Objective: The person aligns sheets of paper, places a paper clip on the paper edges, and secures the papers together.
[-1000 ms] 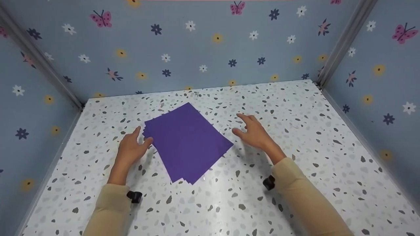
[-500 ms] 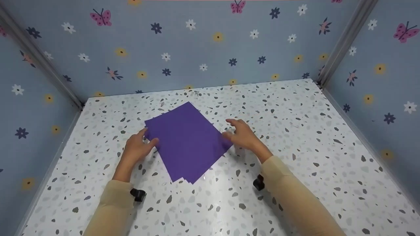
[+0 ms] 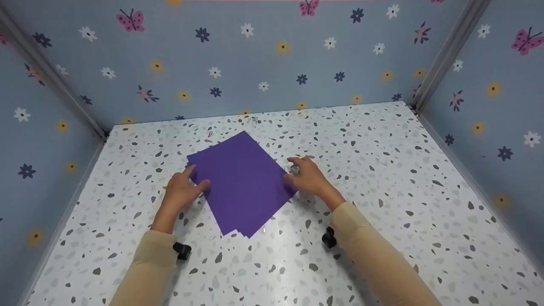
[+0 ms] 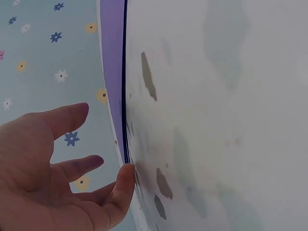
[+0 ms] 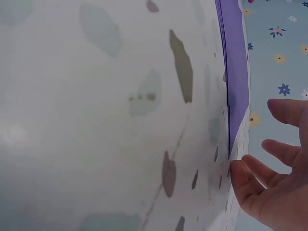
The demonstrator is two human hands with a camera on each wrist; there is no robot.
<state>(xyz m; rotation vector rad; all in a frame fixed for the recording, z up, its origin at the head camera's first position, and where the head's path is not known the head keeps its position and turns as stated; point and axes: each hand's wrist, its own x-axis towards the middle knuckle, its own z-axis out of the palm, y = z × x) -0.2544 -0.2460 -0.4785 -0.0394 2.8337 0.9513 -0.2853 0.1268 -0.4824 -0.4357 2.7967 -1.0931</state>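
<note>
A loose stack of purple paper sheets (image 3: 244,182) lies flat on the speckled white table, its edges slightly fanned at the left and bottom corners. My left hand (image 3: 182,189) is at the stack's left corner, thumb over the sheets and fingers spread apart. In the left wrist view, a finger of the left hand (image 4: 72,178) touches the table beside the paper (image 4: 113,57). At the right corner is my right hand (image 3: 312,178), thumb over the paper and fingers loosely bent. In the right wrist view, fingertips of the right hand (image 5: 274,178) reach the table by the sheets' corner (image 5: 237,62).
The speckled table (image 3: 272,272) extends on all sides of the stack. Blue panels with flowers and butterflies (image 3: 272,59) rise behind it and at both sides. A small black device (image 3: 182,251) sits at each wrist.
Both hands have moved inward to the stack, the left going right and the right going left and slightly down. The paper stays in place.
</note>
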